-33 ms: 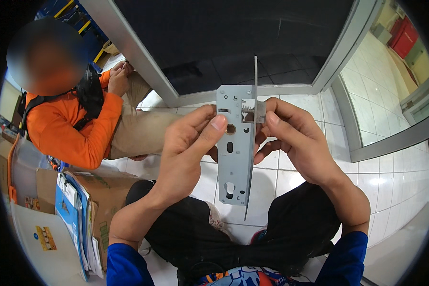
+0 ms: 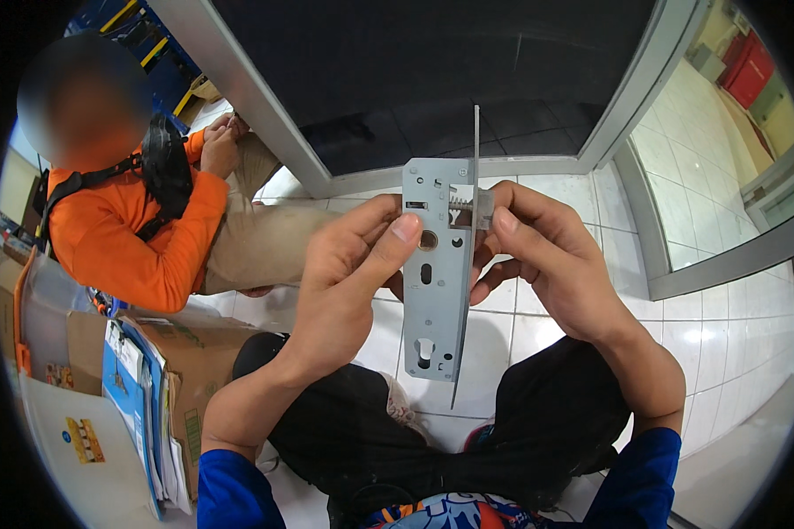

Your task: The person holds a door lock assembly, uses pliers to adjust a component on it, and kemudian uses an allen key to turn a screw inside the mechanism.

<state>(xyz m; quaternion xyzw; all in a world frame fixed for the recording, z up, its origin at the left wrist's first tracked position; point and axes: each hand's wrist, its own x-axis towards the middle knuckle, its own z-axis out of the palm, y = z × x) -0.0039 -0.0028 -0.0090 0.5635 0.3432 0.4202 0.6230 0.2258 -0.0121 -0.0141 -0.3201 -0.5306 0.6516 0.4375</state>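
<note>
Left hand (image 2: pixel 348 282) is steadying the lock (image 2: pixel 441 304), right hand (image 2: pixel 556 264) pinching its latch (image 2: pixel 486 212); I'm best keeping any push aligned with the spring (image 2: pixel 459 204).

1 lock assy (image 2: pixel 442 300) | 1 L grip (image 2: pixel 348 273) | 1 R grip (image 2: pixel 556 260) | 1 co-wkr (image 2: pixel 128 242)

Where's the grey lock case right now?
In the head view, the grey lock case is just right of centre, between the left hand, which grips its left edge, and the right hand, which pinches its latch bolt.
</note>
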